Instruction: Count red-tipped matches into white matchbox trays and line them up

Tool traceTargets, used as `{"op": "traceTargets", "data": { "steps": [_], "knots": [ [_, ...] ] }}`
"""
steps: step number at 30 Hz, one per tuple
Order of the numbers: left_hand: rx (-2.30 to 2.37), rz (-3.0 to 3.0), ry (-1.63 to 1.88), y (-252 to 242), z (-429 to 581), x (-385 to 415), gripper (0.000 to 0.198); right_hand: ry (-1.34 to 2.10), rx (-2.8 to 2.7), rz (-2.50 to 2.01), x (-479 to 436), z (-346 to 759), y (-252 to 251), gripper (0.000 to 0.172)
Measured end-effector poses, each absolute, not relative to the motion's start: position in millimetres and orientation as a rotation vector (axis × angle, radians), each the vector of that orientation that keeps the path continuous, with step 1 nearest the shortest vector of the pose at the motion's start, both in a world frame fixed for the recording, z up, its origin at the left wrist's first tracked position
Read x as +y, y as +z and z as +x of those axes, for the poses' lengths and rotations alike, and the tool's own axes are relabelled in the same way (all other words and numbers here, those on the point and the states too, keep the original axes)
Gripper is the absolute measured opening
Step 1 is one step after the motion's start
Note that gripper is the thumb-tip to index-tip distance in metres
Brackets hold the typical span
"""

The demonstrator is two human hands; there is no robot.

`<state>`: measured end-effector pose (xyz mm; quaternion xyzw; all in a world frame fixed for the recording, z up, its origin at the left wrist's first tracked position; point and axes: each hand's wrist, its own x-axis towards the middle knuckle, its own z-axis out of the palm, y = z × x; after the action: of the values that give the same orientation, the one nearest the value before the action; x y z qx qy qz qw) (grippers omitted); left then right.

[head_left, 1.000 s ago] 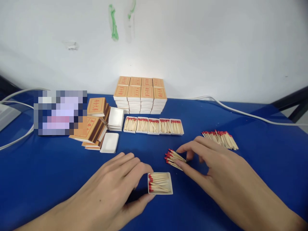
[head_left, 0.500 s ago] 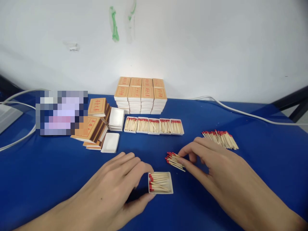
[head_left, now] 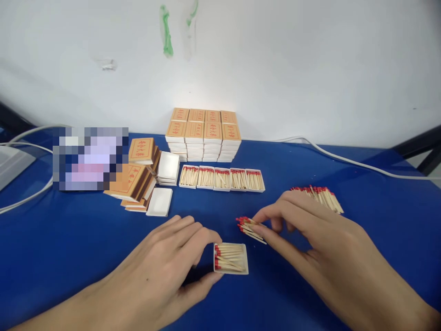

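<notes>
Between the thumb and index finger of my left hand [head_left: 182, 259] is a small white matchbox tray [head_left: 245, 259], gripped at its left end. Red-headed matches [head_left: 229, 257] lie in it, heads to the left, with bare tray floor at the right. My right hand [head_left: 306, 239] pinches the near end of a small bunch of matches [head_left: 250, 229] just beyond the tray, their red heads pointing left. A larger pile of matches [head_left: 322, 197] lies behind my right hand, which partly hides it.
A row of several filled trays [head_left: 222, 179] stands before stacked orange matchboxes [head_left: 203, 133] at the wall. Empty white trays [head_left: 160, 201] and orange matchbox covers [head_left: 129, 181] are at left, beside a blurred-out object [head_left: 93, 158]. A white cable [head_left: 344, 163] runs along the back right.
The right thumb and index finger have closed a little more around the small bunch, whose matches have shifted slightly. The whole view has moved slightly; the left hand keeps its hold.
</notes>
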<state>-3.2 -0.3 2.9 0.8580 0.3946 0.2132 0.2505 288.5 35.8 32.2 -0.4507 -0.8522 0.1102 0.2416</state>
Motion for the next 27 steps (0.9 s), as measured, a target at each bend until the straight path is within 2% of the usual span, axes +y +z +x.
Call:
{"op": "traceTargets", "data": {
  "steps": [7,13,27],
  "knots": [
    [1.071,2.365,0.575,4,-3,1,0.018,0.513,-2.413,-0.996,22,274,26,0.013],
    [1.075,2.369,0.575,2,-2,2,0.014,0.312,-2.609,-0.896,21,267,23,0.03],
    [1.091,2.338,0.582,2,-2,-1,0.011,0.085,-2.662,-0.911,21,269,27,0.034]
  ]
}}
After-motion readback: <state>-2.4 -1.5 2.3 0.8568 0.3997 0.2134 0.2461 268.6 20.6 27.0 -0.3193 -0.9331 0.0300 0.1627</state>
